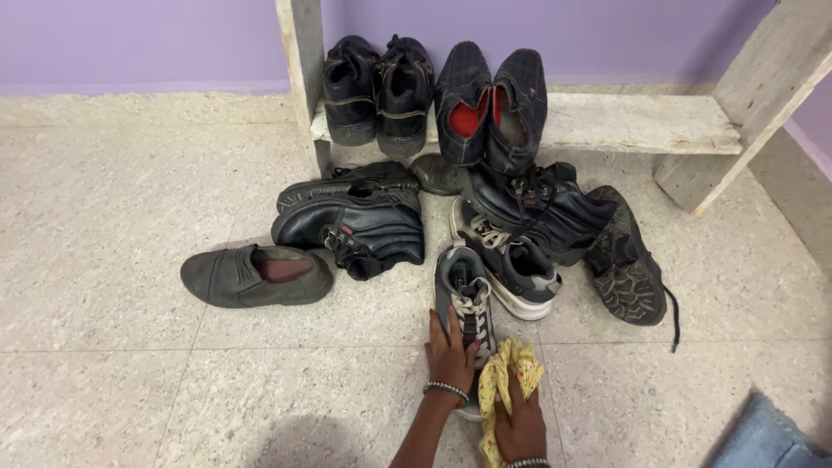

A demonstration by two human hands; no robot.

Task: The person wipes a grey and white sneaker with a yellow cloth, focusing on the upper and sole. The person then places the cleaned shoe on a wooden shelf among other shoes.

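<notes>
While the left hand (451, 351) lies flat with spread fingers on the side of a grey sneaker (466, 305), the right hand (520, 420) is closed around a yellow cloth (507, 373), bunched up just beside the shoe's heel. That sneaker sits on the speckled tile floor (130, 260), toe pointing away toward the rack, white laces showing. Right next to it, touching, its grey mate (511, 264) lies angled across. Moving out: a black laced boot (542, 208) behind that one, and a dark shoe tipped over with its tread up (626, 273), a loose lace trailing. On the left, two black work shoes (355, 217) lie side by side, and a lone olive slip-on (256, 275) rests apart. Up on the pale wooden rack (641, 121), at its left end, stand a black pair (377, 87) and a dark pair with red lining (490, 100), against the purple wall (147, 39).
</notes>
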